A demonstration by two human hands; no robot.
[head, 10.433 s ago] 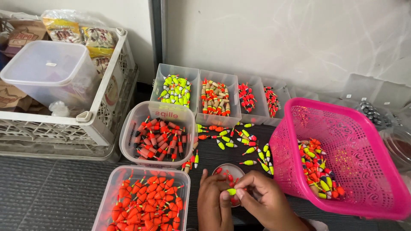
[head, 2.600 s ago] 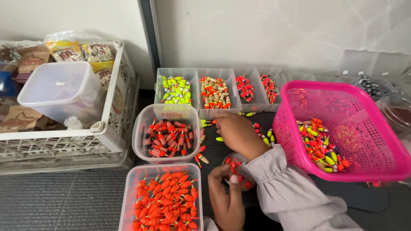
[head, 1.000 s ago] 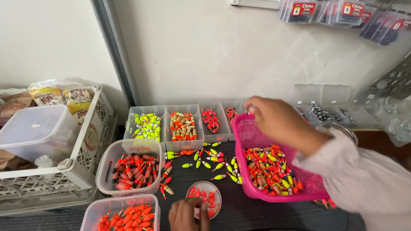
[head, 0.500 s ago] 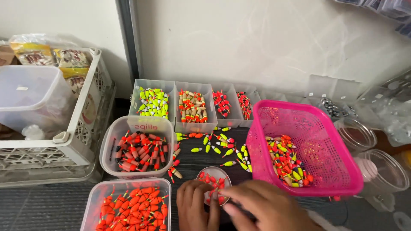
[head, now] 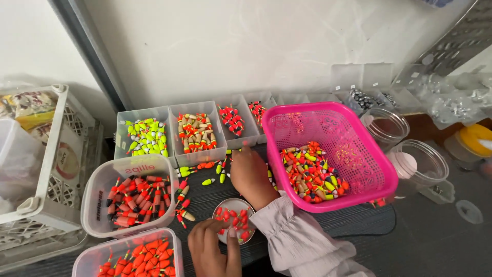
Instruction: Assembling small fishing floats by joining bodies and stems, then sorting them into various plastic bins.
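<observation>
- Change: right hand [head: 249, 174] has left the small round dish [head: 234, 219] at lower centre and now reaches up among loose floats [head: 214, 169] mid-frame.
- Right grip: fingertips hidden; cannot tell.
- Left hand [head: 212, 251]: fingers spread, steadying the dish rim.
- Step: sorting floats; next calls for a fine pinch.

The right hand [head: 249, 174] is reaching forward from a pale, ruffled sleeve — back of the hand up, fingers curled downward toward the bench, its grip hidden. The left hand [head: 212, 246] is lying nearer the body at the bench's front edge, fingers spread loosely forward — fingertips pointing down, clasping nothing visible.
</observation>
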